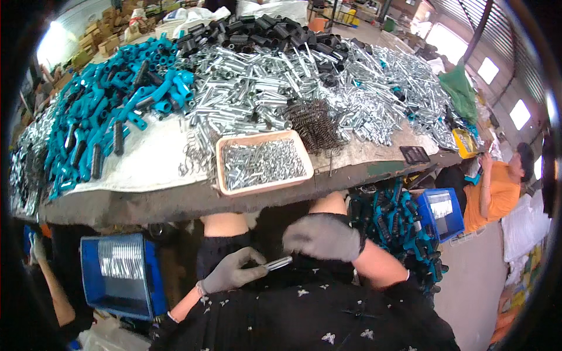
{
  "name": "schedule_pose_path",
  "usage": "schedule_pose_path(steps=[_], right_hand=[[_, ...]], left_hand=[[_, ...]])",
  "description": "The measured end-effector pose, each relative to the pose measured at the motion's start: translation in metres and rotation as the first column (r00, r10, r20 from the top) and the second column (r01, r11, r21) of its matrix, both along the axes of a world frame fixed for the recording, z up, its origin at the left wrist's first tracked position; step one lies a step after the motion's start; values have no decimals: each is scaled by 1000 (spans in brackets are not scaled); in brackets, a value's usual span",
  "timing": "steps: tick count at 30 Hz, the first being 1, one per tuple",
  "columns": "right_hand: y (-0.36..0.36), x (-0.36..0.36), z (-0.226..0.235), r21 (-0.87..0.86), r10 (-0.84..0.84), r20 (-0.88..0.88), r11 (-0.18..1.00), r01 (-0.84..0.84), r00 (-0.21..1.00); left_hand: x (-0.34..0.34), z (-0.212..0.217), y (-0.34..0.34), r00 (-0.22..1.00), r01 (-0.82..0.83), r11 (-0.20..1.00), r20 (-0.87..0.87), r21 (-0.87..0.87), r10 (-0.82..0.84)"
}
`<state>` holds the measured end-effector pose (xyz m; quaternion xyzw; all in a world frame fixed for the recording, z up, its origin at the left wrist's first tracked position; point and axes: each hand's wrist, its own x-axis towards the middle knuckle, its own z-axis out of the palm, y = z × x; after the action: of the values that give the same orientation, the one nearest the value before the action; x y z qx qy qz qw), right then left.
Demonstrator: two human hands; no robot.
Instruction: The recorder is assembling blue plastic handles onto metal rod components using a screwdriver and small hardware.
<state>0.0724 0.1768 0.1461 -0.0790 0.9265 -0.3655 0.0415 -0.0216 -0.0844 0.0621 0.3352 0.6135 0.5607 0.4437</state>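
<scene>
My left hand (pixel 235 271), in a grey work glove, is closed around a short shiny metal tube (pixel 278 263) held over my lap. One end of the tube sticks out to the right from between thumb and fingers. Just above and right of it is my right hand (pixel 323 236), gloved too, its fingers bent inward. What those fingers hold, if anything, is too small and blurred to make out. Beyond my knees, at the table's front edge, sits a pale pink tray (pixel 220 167) full of small metal parts.
Heaped on the table (pixel 146 205) are teal handles (pixel 88 117), metal tubes (pixel 246 88), black sleeves (pixel 257 32) and dark springs (pixel 316 126). Blue crates (pixel 120 295) stand on both sides. More teal-and-black handles (pixel 398 222) pile up at my right, near a co-worker in orange (pixel 497 196).
</scene>
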Motion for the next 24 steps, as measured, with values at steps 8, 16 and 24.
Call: schedule_pose_path(steps=[8, 16, 24], right_hand=[[73, -127, 32, 115, -650, -412, 658, 744, 638], [70, -144, 8, -22, -700, -485, 609, 793, 524], [36, -24, 28, -140, -365, -222, 930, 341, 904]], left_hand=[[-34, -48, 3, 986, -122, 992, 110, -24, 124], [-42, -68, 14, 999, -29, 995, 45, 95, 25], [-45, -11, -6, 897, -211, 976, 408, 51, 172]])
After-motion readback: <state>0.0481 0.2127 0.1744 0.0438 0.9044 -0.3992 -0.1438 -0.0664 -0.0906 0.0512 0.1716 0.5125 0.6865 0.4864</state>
